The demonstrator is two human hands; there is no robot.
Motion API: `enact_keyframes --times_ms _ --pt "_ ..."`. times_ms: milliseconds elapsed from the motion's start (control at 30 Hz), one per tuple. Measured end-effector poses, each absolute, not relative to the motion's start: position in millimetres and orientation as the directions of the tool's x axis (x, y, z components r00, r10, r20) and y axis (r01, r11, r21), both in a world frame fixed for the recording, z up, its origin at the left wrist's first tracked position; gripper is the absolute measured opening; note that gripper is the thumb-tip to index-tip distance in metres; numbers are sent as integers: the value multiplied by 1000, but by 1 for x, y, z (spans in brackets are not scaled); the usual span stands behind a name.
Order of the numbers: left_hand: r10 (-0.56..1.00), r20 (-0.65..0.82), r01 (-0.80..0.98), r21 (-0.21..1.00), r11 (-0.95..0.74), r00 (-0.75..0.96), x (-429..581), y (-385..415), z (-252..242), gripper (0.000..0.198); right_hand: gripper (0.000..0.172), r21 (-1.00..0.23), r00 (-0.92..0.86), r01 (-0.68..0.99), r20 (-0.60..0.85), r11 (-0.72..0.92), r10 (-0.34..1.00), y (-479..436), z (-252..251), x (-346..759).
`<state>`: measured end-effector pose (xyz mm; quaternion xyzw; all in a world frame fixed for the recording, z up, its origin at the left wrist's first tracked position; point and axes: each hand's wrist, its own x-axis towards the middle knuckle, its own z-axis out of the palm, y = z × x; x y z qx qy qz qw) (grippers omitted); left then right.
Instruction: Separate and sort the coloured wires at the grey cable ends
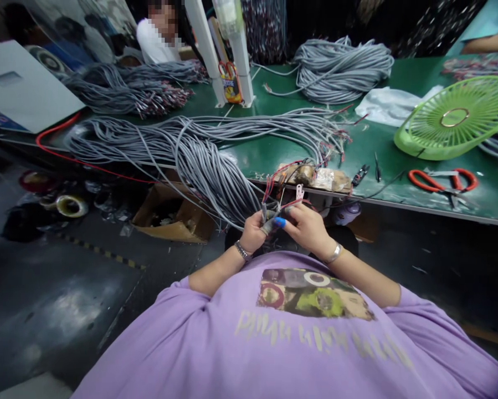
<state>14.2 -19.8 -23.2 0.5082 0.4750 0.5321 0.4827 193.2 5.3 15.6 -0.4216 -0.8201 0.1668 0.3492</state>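
My left hand (253, 233) is closed around the end of a grey cable at the table's front edge. Close beside it, my right hand (309, 227) pinches thin wires at that cable's stripped end, with blue tape on one finger. Red and dark wire ends fan upward from between the hands. A small whitish-pink piece (299, 192) sticks up just above my right fingers; its kind is unclear. A thick bundle of grey cables (215, 172) hangs over the edge just left of my hands. Right beyond them a small wooden block with a metal part (304, 174) rests on the table edge.
Red-handled pliers (443, 183), small black cutters (360, 175) and a green fan (454, 116) lie to the right on the green table (273, 152). A coiled cable bundle (344, 69) sits behind. A cardboard box (172, 213) stands on the floor at left. A co-worker (157, 39) sits across.
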Motion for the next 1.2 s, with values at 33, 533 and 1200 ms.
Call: enact_keyframes --times_ms 33,533,1200 --pt "997 75 -14 997 -75 -3 14 -20 -23 45 31 -568 -426 571 413 593 805 7 15 192" --pt "543 -323 79 902 424 775 -18 7 8 57 24 -241 -729 442 466 864 502 11 17 229" --pt "929 306 192 919 -346 208 -15 -11 13 27 38 -927 -299 321 98 196 949 22 -21 258"
